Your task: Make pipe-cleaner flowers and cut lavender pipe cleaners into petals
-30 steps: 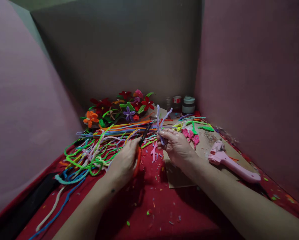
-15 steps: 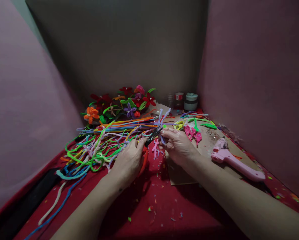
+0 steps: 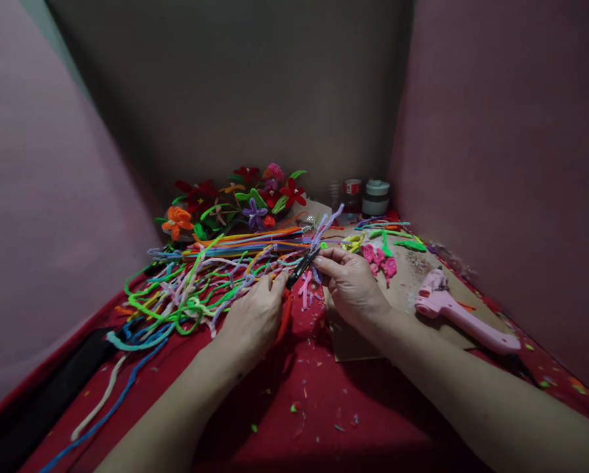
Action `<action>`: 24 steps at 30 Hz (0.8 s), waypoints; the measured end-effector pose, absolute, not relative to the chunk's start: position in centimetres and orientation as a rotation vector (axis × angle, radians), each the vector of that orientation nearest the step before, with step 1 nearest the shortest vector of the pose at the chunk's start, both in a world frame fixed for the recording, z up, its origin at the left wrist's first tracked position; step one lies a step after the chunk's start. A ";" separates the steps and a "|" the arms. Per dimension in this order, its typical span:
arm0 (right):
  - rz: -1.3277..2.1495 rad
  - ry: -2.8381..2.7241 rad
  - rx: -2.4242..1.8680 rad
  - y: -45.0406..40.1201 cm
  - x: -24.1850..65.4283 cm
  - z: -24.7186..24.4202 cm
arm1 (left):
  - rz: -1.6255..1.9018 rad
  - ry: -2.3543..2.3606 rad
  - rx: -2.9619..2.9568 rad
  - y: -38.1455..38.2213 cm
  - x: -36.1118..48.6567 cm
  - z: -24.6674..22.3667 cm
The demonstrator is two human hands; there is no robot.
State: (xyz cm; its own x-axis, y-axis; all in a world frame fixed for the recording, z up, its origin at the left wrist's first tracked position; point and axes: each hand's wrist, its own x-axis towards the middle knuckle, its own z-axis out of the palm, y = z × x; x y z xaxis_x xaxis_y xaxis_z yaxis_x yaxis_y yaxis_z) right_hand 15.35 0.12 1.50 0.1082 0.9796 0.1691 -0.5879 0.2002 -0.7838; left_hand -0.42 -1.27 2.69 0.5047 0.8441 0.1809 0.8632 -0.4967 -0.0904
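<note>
My left hand is closed around red-handled pliers, whose black jaws point up and to the right. A light purple pipe cleaner is pinched in the fingertips of my right hand. Its two upper ends rise side by side above the jaws, and a lower part hangs below the fingers. The jaws meet the pipe cleaner just beside my right fingertips; whether they grip it I cannot tell. Under the hands lies a small pink pipe-cleaner piece.
Loose coloured pipe cleaners are heaped at left, with a straight bundle behind. Pipe-cleaner flowers stand at the back. A pink glue gun rests on cardboard at right, near pink pieces. Jars stand behind.
The two purple ends, spread in a V before, now lie closer together and lean to the right. My right fingers have shifted slightly; both hands keep their hold.
</note>
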 end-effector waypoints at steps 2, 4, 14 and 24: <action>1.262 -0.778 -0.629 0.1 15.3 1.5 | -0.155 -1.483 -2.589 -1.3 -0.4 2.8; 1.257 -0.766 -0.643 0.1 15.3 1.5 | -0.139 -1.484 -2.592 -1.3 -0.4 2.8; 1.257 -0.758 -0.644 0.1 15.3 1.4 | -0.100 -1.493 -2.579 -1.5 -0.3 3.0; 1.278 -0.726 -0.633 0.2 15.2 1.3 | -0.068 -1.526 -2.578 -1.7 -0.2 3.3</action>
State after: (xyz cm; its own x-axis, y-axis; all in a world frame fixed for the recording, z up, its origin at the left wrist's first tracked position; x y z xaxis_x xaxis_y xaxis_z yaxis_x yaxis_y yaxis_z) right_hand 15.15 0.21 1.28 0.1314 0.9830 0.1284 -0.6137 0.1824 -0.7682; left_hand -0.20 -1.74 3.27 0.4831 0.8683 0.1124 0.8749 -0.4736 -0.1015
